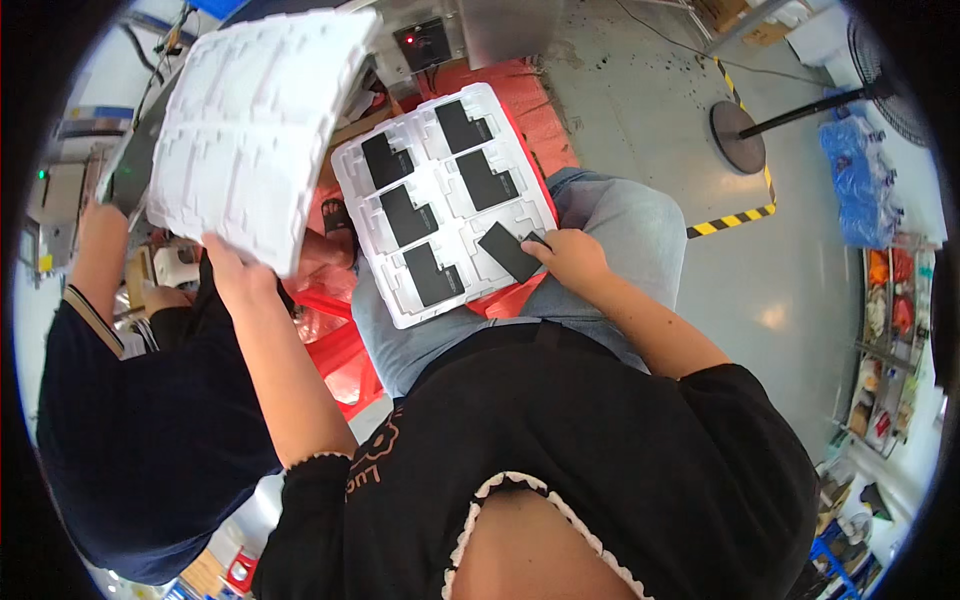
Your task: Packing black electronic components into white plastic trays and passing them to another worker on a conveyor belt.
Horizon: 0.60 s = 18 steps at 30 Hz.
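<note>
Black flat module (508, 251) lies at the near right corner of the white moulded tray (445, 205) resting on the person's lap, the right hand (572, 255) reaching forward with its grip pinched on the module's edge. Five similar black pieces fill other pockets. The left hand (232, 268), arm raised, clasps the lower edge of a second, empty white tray (255, 125) held up and tilted.

white trays (250, 130), black plates (487, 180), red stool (340, 365)

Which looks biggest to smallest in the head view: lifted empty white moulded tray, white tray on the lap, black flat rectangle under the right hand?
1. Lifted empty white moulded tray, though it is nearer the camera, so unsure.
2. White compartment tray on the lap.
3. Black flat rectangle at the right hand, clearly smallest.
</note>
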### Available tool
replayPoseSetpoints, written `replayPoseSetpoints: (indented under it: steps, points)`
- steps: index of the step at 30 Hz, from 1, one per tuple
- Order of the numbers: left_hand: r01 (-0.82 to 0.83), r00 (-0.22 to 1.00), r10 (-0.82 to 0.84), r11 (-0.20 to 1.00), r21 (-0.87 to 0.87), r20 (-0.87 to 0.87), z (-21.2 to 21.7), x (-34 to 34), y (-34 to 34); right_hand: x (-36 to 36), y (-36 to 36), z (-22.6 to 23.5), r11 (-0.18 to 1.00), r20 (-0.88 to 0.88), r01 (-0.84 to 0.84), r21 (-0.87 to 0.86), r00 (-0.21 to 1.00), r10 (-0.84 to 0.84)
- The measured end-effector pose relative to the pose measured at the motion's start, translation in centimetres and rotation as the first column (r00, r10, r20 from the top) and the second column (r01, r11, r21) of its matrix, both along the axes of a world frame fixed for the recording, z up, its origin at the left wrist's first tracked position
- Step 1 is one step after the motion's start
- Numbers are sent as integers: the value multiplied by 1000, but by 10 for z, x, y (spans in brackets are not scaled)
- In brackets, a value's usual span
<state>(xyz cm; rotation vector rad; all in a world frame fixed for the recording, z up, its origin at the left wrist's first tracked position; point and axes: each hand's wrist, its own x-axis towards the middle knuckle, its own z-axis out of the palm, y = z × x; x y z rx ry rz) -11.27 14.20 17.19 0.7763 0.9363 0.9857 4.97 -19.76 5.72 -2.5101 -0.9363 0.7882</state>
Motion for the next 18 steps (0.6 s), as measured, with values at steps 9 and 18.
replayPoseSetpoints:
  steps: [9, 18]
  points:
    - [221, 975, -220, 974, -45, 16, -32, -85, -63, -14, -16, -23, 955, 87, 102, 279, 988, -131]
    - [340, 940, -334, 914, -221, 65, -56, -90, -76, -7, -7, -29, 967, 278, -6, 256, 958, -68]
